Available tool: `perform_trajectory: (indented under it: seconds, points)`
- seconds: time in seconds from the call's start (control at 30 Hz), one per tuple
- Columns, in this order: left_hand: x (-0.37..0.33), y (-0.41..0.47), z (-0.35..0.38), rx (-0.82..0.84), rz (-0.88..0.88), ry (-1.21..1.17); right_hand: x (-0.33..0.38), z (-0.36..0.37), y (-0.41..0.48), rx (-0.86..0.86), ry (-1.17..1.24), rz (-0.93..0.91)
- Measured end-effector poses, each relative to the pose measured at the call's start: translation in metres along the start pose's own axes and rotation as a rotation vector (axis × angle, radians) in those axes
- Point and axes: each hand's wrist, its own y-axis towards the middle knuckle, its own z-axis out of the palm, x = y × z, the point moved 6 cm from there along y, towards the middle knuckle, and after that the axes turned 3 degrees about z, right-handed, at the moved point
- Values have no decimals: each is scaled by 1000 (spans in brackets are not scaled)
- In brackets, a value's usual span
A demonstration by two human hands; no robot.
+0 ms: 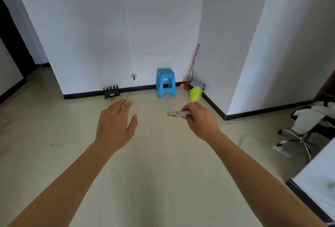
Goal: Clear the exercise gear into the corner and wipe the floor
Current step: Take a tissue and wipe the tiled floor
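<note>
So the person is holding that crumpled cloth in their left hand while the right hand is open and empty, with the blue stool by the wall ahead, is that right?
Not quite: the hands are swapped. The head view shows the crumpled cloth gripped in the right hand, while the left hand is open and empty. The blue stool does stand by the wall ahead.

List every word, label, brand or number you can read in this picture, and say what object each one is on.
No text can be read.
Black router: a small pale label on its front, too small to read.
White power strip: faint markings, blurred.
Blue stool, green bin: no print visible.
</note>
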Motion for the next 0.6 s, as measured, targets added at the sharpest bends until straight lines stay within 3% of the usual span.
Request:
perform_trajectory:
  seconds: [0.23,0.6]
  points:
    - [60,205,104,78,76,-23,-72,51,171,-66,-31,150]
    - [124,498,331,110,99,-68,-247,204,450,-117,-38,217]
